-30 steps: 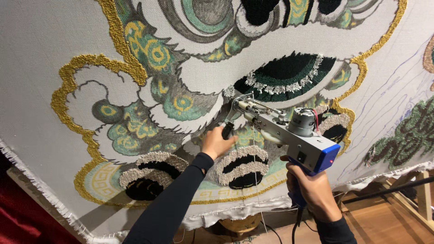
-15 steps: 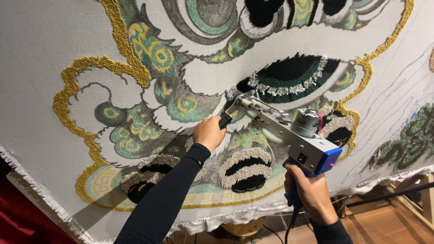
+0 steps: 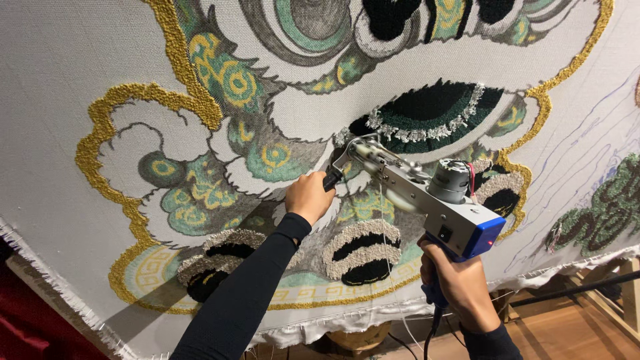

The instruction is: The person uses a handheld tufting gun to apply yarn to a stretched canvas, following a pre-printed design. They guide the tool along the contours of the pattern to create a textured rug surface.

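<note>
A grey and blue tufting gun (image 3: pixel 437 203) points its needle end at a large stretched white cloth (image 3: pixel 60 80) bearing a half-tufted pattern in gold, green, black and white. My left hand (image 3: pixel 309 197), in a black sleeve, grips the gun's black front handle close to the cloth. My right hand (image 3: pixel 457 283) holds the blue rear grip below the gun's body. A thin white yarn runs down from the gun. The needle tip sits just under a black and white tufted arch (image 3: pixel 433 110).
The cloth's frayed lower edge (image 3: pixel 333 327) hangs over a wooden frame (image 3: pixel 600 293) at the bottom right. A wooden floor shows beneath. Dark red fabric (image 3: pixel 27 327) sits at the bottom left. A cable drops from the gun's grip.
The gun and both hands have shifted slightly up and right along the cloth, with the view moving closer. Both grips are unchanged.
</note>
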